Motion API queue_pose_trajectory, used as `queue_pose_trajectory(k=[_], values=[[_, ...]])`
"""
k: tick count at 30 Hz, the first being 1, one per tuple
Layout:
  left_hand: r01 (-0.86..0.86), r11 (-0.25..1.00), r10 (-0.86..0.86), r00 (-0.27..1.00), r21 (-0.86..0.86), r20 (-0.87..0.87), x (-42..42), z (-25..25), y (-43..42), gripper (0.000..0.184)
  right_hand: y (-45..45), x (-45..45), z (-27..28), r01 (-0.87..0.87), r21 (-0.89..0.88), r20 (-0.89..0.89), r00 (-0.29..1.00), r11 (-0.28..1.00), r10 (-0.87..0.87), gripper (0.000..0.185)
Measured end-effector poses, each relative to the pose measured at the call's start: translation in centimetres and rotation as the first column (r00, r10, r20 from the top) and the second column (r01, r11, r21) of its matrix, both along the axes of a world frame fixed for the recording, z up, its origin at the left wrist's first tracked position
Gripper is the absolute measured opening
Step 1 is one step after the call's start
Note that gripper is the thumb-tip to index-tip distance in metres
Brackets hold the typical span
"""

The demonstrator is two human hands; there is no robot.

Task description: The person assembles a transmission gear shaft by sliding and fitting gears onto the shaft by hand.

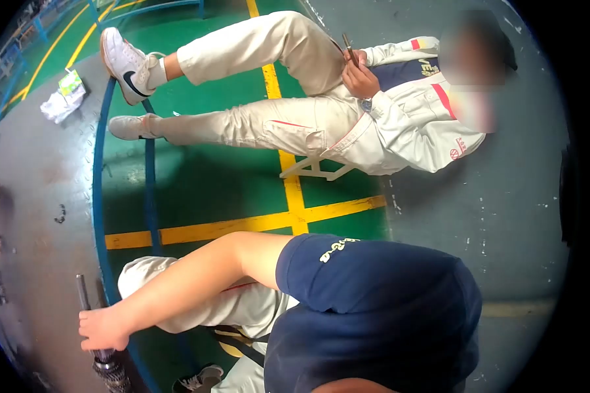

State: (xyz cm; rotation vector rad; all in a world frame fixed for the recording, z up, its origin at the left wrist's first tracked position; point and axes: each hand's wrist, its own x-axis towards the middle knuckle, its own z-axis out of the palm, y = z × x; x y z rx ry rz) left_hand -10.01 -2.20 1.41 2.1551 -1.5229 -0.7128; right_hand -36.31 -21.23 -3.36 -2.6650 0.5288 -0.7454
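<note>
My right hand [104, 329] reaches left over the metal work surface at the end of my bare arm. Its fingers are closed around a geared shaft [111, 373]. A plain rod end of the shaft shows above the hand, and toothed dark gears show below it before the dark rim of the view. How the fingertips meet the metal is hidden. My left hand is out of view. Skin at the bottom edge, beside my navy shirt, is too cut off to tell which part it is.
A person in white workwear [295, 124] sits with shoes at the blue rail [99, 183], hands on a slim dark object [351, 51]. Crumpled white packaging [64, 98] and a small dark piece [59, 213] lie on the scuffed metal surface [39, 164]. Blurred pinkish shapes show at the left edge.
</note>
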Motion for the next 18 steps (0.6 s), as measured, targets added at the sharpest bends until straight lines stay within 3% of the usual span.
queue_pose_trajectory(k=[1, 5, 7, 8, 9, 11, 12, 13, 14, 16, 18], values=[[-0.017, 0.997, 0.009, 0.995, 0.080, 0.102, -1.4, 1.3, -0.7, 0.059, -0.3, 0.4, -0.4, 0.021, -0.030, 0.026, 0.999, 0.999, -0.021, 0.052], [0.076, 0.996, -0.062, 0.968, -0.048, 0.242, -2.5, 1.6, -0.4, 0.061, 0.0, 0.0, -0.2, 0.047, -0.002, 0.037, 0.998, 0.999, -0.047, 0.054], [0.009, 0.999, -0.004, 0.992, -0.039, 0.130, -3.1, 1.7, -0.3, 0.061, 0.6, -0.4, 0.5, 0.094, 0.003, 0.046, 0.995, 0.996, -0.094, 0.053], [0.099, 0.948, -0.053, 0.987, -0.302, 0.155, -0.6, -2.1, -1.1, 0.059, 0.9, -0.4, 0.2, 0.125, -0.018, 0.064, 0.990, 0.992, -0.123, 0.054], [0.066, 0.965, -0.026, 0.987, -0.253, 0.161, 2.8, -4.5, -0.5, 0.067, 1.4, -0.3, 0.0, 0.157, -0.045, 0.083, 0.985, 0.987, -0.153, 0.055], [0.016, 0.971, 0.012, 0.993, -0.239, 0.116, 0.9, -3.3, 0.1, 0.063, 2.6, -0.5, 0.0, 0.233, -0.050, 0.138, 0.965, 0.971, -0.224, 0.058], [0.028, 0.951, 0.016, 0.990, -0.307, 0.138, 1.5, -4.3, 0.4, 0.061, 3.2, -1.1, 1.1, 0.218, -0.030, 0.046, 0.975, 0.975, -0.217, 0.061], [-0.019, 0.941, 0.070, 0.988, -0.338, 0.140, -0.3, -3.7, 0.9, 0.060, 3.5, -1.2, 0.8, 0.227, -0.094, 0.074, 0.973, 0.969, -0.220, 0.064], [0.031, 0.932, 0.008, 0.994, -0.360, 0.107, -0.4, -3.6, 1.0, 0.057, 3.0, -0.5, -0.1, 0.244, -0.121, 0.070, 0.969, 0.962, -0.237, 0.065], [0.009, 0.948, -0.001, 1.000, -0.320, 0.026, -2.0, -1.9, 1.7, 0.054, 3.7, -1.2, 2.2, 0.222, -0.063, -0.105, 0.968, 0.973, -0.228, 0.059], [-0.049, 0.958, 0.081, 0.991, -0.282, 0.103, -2.3, -1.5, 2.2, 0.066, 3.6, -2.4, 4.8, 0.137, 0.050, -0.176, 0.976, 0.989, -0.127, 0.048]])
